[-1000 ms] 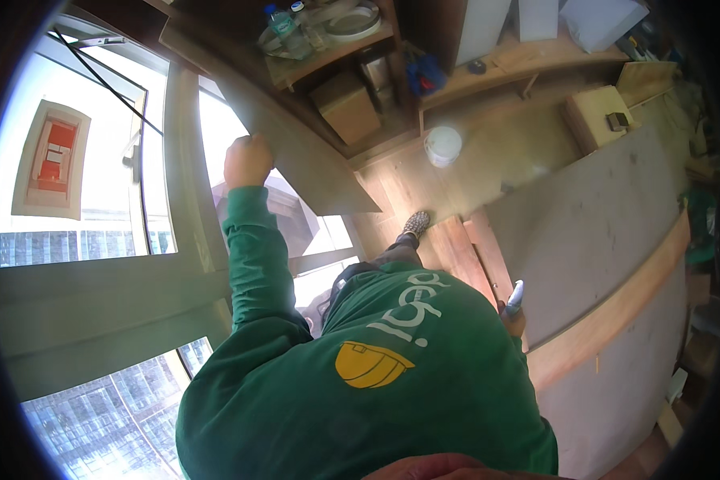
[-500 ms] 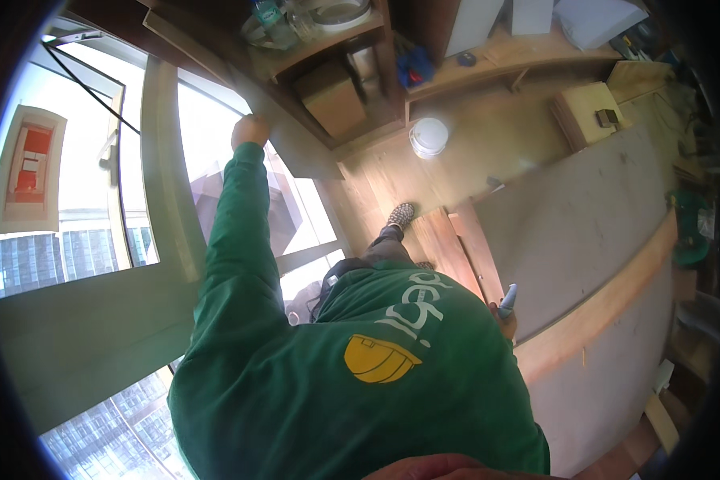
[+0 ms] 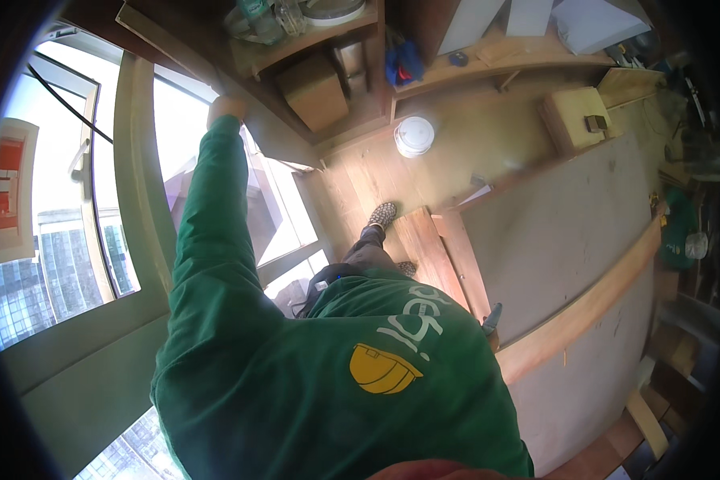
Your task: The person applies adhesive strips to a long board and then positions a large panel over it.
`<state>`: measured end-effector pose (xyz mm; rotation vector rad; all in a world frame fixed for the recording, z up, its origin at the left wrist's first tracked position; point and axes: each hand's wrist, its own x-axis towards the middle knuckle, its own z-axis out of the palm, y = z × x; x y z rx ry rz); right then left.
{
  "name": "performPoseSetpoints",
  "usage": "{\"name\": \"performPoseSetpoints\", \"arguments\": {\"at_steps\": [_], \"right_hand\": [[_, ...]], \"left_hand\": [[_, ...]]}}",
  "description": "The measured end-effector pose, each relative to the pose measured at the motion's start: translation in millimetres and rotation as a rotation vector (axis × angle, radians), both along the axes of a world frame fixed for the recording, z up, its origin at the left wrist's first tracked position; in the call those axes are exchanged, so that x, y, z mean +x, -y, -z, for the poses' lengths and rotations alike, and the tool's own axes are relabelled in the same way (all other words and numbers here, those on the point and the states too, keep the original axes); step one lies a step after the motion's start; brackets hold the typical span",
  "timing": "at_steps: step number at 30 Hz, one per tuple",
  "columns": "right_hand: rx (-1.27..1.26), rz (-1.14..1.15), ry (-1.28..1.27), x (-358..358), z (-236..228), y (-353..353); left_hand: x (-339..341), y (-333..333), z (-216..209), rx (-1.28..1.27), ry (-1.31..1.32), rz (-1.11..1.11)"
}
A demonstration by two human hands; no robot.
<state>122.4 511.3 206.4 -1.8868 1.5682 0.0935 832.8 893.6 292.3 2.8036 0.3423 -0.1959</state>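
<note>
My left arm, in a green sleeve, reaches out to the upper left. My left hand (image 3: 227,110) is closed at the edge of an upright wooden panel (image 3: 280,136) beside the window; what lies inside its fingers is hidden. Low at my right side, a grey-blue tool with a tapered end (image 3: 493,319) sticks up from my right hand (image 3: 494,340). My body covers most of that hand, and the tool's kind cannot be made out. A large grey board with wooden edging (image 3: 552,232) lies close beside it.
Bright windows (image 3: 48,184) line the left. A white bucket (image 3: 414,136) stands on the wood floor, beyond my shoe (image 3: 382,214). Ahead are shelves holding a cardboard box (image 3: 312,92). A long plank (image 3: 584,312) crosses the grey board. Something green (image 3: 678,232), like clothing, shows far right.
The whole view has shifted slightly, so most things sit farther left. My left hand stays at the panel, and my right hand still has the grey-blue tool.
</note>
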Motion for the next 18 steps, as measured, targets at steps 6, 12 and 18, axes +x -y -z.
{"name": "performPoseSetpoints", "arguments": {"at_steps": [6, 12, 18], "right_hand": [[0.097, 0.064, 0.181, 6.4, 4.2, -9.6], [-0.036, 0.018, 0.298, -38.8, 50.0, -4.2], [0.075, -0.053, 0.154, -6.8, 23.5, 13.9]], "left_hand": [[-38.0, -16.8, -19.9, -0.003, 0.015, -0.052], [-47.4, -1.3, 46.3, 0.103, 0.214, 0.143], [28.0, -99.5, 73.7, 0.819, -0.147, 0.910]]}}
